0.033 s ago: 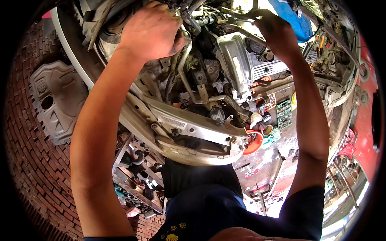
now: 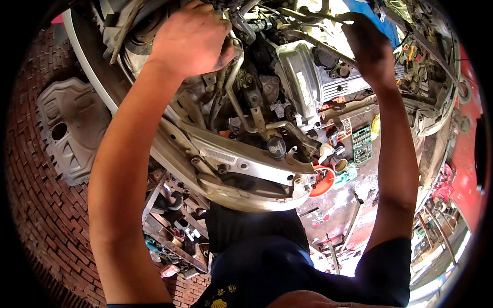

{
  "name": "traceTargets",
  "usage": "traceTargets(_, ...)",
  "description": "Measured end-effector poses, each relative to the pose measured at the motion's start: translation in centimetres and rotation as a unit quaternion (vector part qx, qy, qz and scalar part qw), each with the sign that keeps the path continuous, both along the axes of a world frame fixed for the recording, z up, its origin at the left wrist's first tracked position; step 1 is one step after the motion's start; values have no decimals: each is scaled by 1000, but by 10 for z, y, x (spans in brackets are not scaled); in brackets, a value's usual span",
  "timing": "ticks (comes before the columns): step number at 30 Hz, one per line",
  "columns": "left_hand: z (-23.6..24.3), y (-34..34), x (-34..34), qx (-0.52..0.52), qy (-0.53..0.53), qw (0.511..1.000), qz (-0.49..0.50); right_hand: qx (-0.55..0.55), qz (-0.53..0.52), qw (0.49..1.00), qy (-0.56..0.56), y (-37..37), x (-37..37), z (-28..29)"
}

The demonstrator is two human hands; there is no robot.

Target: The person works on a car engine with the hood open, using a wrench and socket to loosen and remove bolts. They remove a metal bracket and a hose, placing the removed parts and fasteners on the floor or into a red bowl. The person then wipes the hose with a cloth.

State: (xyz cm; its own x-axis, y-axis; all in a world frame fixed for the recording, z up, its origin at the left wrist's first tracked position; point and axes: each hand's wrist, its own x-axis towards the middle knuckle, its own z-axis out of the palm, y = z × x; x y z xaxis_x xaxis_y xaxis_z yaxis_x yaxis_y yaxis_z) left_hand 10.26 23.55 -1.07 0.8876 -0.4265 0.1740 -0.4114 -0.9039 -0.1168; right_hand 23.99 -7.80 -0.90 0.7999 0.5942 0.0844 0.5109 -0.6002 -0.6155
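Note:
Both of my hands are over the open engine bay of a car. My left hand (image 2: 195,41) is closed in a fist beside a bent metal pipe (image 2: 234,77) at the upper left; whatever its fingers hold is hidden. At the upper right, my right hand (image 2: 367,49) is in shadow, its fingers curled round the end of a dark hose (image 2: 318,19) that stretches in from the left. A ribbed hose (image 2: 321,47) passes just below that one. Below and left of my right hand lies the engine's grey cover (image 2: 298,84), with a round black cap (image 2: 325,57) near it.
The car's front crossmember (image 2: 236,159) curves between me and the engine. A large metal panel (image 2: 74,128) lies on the brick floor at left. On the ground are an orange bowl (image 2: 326,186) and a green socket set (image 2: 362,143). Blue material (image 2: 377,23) covers the far right.
My right hand has moved to the right, and the dark hose now reaches farther right with it. My left hand stays in nearly the same place.

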Motion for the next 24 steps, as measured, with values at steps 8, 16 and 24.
traceTargets(8,-5,1,6,-17,-9,1000,-17,299,-81,950,-45,-113,-1,17)
traceTargets(16,-10,5,9,-9,5,1000,-27,171,-220,939,-201,-136,-27,27)
traceTargets(24,-4,0,10,-14,13,999,-40,131,-25,971,-196,-127,-58,8)
